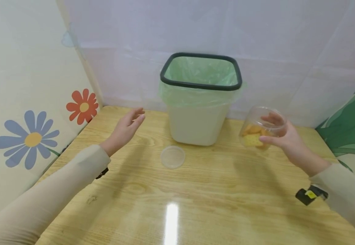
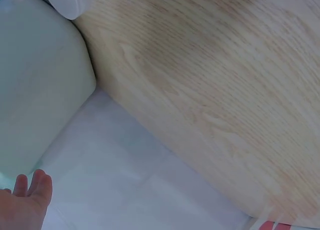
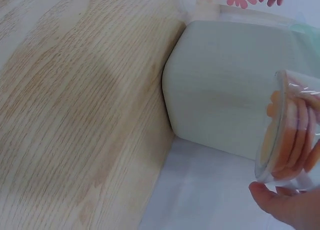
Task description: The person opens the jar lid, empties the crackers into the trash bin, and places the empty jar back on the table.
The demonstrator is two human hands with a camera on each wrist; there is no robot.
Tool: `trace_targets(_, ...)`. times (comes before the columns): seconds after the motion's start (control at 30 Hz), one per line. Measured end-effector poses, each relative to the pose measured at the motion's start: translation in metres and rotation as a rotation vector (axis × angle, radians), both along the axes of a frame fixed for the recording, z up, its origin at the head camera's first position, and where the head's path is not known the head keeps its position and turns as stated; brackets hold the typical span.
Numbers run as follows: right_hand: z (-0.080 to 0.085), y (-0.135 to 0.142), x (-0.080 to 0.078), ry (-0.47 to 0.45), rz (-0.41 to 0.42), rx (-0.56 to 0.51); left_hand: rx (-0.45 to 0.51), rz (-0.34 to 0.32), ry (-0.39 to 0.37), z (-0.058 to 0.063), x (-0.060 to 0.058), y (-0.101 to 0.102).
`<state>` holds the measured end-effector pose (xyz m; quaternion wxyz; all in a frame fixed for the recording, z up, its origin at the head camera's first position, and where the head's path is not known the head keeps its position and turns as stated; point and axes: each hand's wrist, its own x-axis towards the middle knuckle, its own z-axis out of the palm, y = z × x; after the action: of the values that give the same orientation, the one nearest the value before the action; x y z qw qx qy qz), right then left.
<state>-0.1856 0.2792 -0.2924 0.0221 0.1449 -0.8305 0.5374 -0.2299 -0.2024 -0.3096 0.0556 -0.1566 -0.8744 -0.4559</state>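
Observation:
My right hand (image 1: 290,141) grips a clear plastic jar (image 1: 247,119) from its right side, thumb across the near wall. Tilted, the jar is held up to the right of the bin and contains several orange and yellow pieces (image 3: 295,140), packed together at its lower end. To the left of the bin, my left hand (image 1: 125,129) hovers over the table with fingers extended and holds nothing. A round translucent lid (image 1: 172,157) lies on the table in front of the bin.
A pale bin (image 1: 196,124) with a black rim (image 1: 200,85) and a green bag liner (image 1: 202,69) stands at the table's back, against a white sheet (image 1: 128,64). The wooden table (image 1: 214,190) ends at walls with flower pictures on both sides.

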Motion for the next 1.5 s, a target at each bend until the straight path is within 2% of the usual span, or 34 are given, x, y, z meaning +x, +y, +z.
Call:
trace_targets(0.43, 0.005, 0.001, 0.0, 0.009, -0.009, -0.1, -0.008, 0.007, 0.006, 0.012, 0.001, 0.003)
trace_targets(0.63, 0.008, 0.002, 0.001, 0.004, -0.001, -0.165, 0.02, 0.008, 0.005, 0.016, 0.001, 0.006)
trace_targets(0.97, 0.011, 0.005, 0.002, -0.02, -0.005, -0.202, 0.098, 0.027, 0.017, 0.024, -0.002, 0.011)
trace_targets(1.27, 0.017, 0.006, 0.003, -0.02, -0.03, -0.222, 0.187, 0.037, 0.045, 0.034, -0.005, 0.016)
trace_targets(1.5, 0.026, 0.008, 0.005, -0.073, -0.029, -0.151, 0.201, 0.038, 0.026, 0.041, -0.005, 0.018)
